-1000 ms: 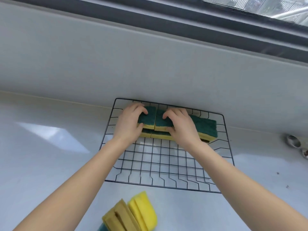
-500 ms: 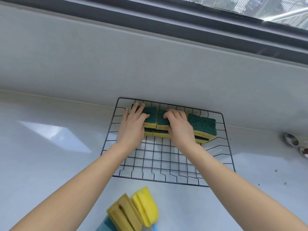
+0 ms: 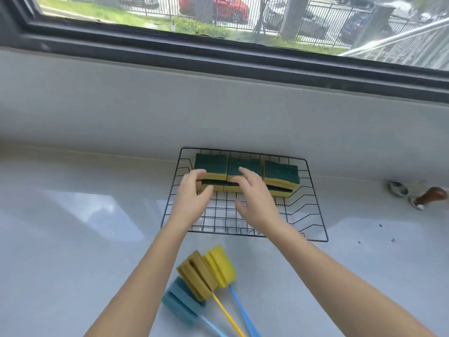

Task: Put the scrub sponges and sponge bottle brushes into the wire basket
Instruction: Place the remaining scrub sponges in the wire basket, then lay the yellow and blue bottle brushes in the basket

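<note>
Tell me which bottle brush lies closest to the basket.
The bright yellow brush, on a blue handle: its head lies just in front of the basket. The mustard brush and the blue brush lie farther back, toward the person.

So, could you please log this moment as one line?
green-and-yellow scrub sponges: stacked in black wire basket | left hand, right hand: open, empty | three sponge bottle brushes: on counter

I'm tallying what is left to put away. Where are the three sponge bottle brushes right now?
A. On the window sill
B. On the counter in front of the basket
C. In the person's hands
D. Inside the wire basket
B: the sponge bottle brushes lie on the counter nearer the person than the wire basket, which holds only scrub sponges.
</note>
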